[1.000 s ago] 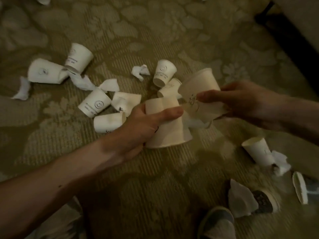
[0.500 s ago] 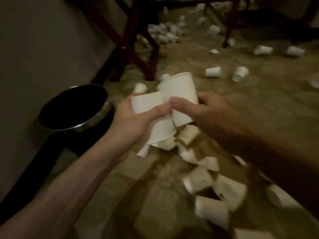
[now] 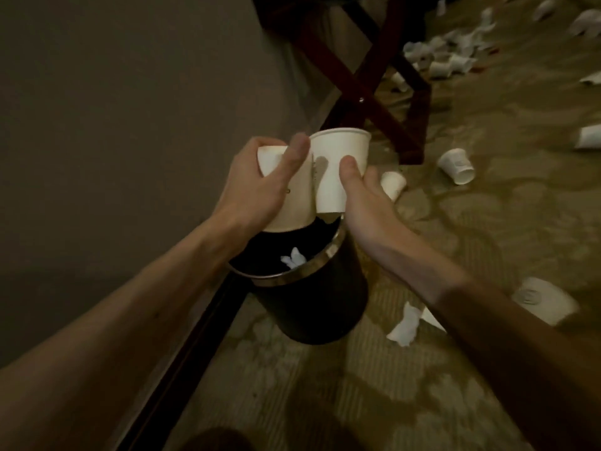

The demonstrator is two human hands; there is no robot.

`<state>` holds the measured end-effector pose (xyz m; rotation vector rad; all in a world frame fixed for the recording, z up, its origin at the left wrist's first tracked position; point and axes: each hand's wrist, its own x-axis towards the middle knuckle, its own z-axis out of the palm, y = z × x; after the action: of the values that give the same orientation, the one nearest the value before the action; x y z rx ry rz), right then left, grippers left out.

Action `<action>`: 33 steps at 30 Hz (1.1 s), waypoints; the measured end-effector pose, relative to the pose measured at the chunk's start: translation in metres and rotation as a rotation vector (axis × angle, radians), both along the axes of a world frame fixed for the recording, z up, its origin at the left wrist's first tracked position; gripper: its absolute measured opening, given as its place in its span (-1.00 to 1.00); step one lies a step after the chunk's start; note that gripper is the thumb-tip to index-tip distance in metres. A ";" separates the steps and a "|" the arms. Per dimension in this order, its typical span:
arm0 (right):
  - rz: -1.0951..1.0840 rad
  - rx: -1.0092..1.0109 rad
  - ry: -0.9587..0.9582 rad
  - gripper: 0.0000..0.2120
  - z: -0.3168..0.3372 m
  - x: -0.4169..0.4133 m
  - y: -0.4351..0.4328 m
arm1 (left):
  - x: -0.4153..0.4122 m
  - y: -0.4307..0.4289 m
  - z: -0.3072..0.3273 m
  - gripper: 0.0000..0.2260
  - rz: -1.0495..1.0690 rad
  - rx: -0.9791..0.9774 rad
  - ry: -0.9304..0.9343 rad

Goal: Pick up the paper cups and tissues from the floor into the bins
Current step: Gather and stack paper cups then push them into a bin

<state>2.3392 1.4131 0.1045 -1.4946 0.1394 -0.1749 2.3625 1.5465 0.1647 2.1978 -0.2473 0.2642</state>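
My left hand (image 3: 257, 187) grips a bundle of white paper cups (image 3: 294, 203) right above the mouth of a black bin (image 3: 325, 297) with a chrome rim. My right hand (image 3: 364, 196) holds another upright white paper cup (image 3: 338, 161) beside it, thumb on its side. A white tissue (image 3: 294, 258) lies inside the bin. Loose paper cups, such as one cup (image 3: 457, 166) on the carpet to the right and one cup (image 3: 543, 304) by my right forearm, lie around. A crumpled tissue (image 3: 405, 327) sits right of the bin.
A grey wall (image 3: 130, 125) with a dark baseboard (image 3: 201, 327) runs along the left. A dark wooden folding stand (image 3: 367, 83) stands behind the bin. Several more cups and tissues (image 3: 445, 56) litter the patterned carpet at the far right.
Both hands have carried their cups from the pile on the floor leftward to above the bin. The view has swung toward the wall, and the bin now sits directly under the hands.
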 end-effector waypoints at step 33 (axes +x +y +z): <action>0.185 -1.078 0.287 -0.67 -0.046 -0.309 -0.196 | -0.193 -0.168 -0.073 -0.73 -1.132 0.928 -0.084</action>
<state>2.0303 1.2167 0.0584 -2.5938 0.1410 0.1531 2.1699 1.3785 0.0922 2.4735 -1.8594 -0.4926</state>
